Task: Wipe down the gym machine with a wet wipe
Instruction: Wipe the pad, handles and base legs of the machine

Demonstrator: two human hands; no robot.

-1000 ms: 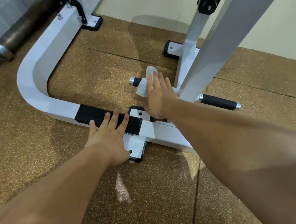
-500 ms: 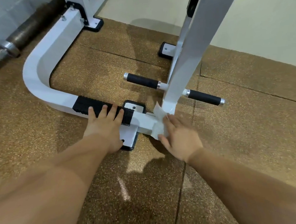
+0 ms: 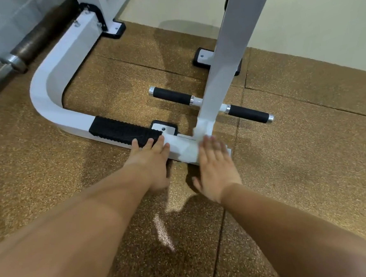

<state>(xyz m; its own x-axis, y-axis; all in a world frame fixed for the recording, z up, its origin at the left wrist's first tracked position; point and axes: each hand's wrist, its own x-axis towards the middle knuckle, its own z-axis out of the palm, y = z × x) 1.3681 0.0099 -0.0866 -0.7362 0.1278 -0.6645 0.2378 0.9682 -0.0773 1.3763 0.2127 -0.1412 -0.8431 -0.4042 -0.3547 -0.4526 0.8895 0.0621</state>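
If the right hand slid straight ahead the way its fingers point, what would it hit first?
Most likely the foot of the white upright post, close ahead; the right hand lies flat on the wet wipe.

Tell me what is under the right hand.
Under the right hand lies the wet wipe, spread on the white base bar beside the upright post. Only its left edge shows; the hand covers the rest.

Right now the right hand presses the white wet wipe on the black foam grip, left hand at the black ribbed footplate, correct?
No: in the head view the right hand presses the white wet wipe on the white metal base bar; the left hand is at the black ribbed footplate.
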